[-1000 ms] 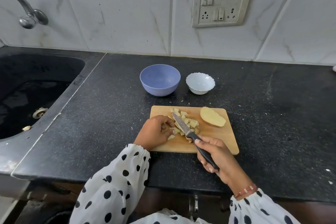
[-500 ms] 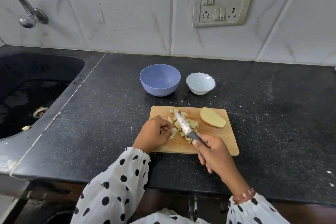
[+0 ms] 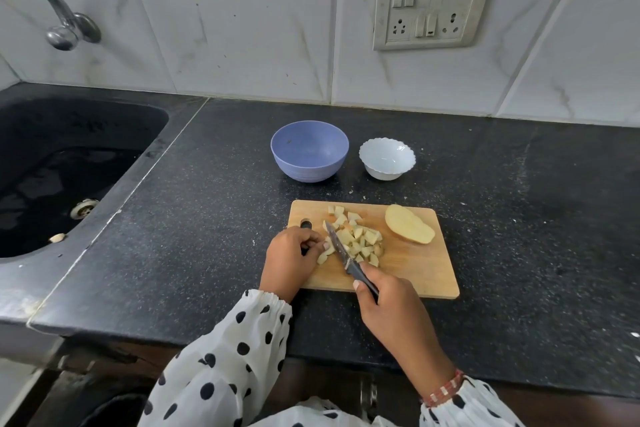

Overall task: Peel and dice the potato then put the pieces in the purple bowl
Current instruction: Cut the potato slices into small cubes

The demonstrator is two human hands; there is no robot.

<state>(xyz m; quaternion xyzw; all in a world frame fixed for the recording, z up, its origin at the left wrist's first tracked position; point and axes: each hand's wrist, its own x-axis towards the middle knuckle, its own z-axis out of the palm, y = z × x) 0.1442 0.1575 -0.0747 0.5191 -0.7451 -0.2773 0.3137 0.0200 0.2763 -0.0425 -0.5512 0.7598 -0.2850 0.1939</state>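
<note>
Our right hand [image 3: 388,302] grips the dark-handled steel knife [image 3: 343,255], blade among pale diced potato pieces [image 3: 360,239] on the wooden cutting board [image 3: 415,274]. Our left hand [image 3: 291,256] curls, pinching pieces to steady them. The peeled half potato [image 3: 408,228] waits rightward; the purple plastic bowl [image 3: 309,151] stands beyond.

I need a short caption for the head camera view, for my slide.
Right hand dices potato pieces with a knife on the cutting board; purple bowl waits empty.
</note>
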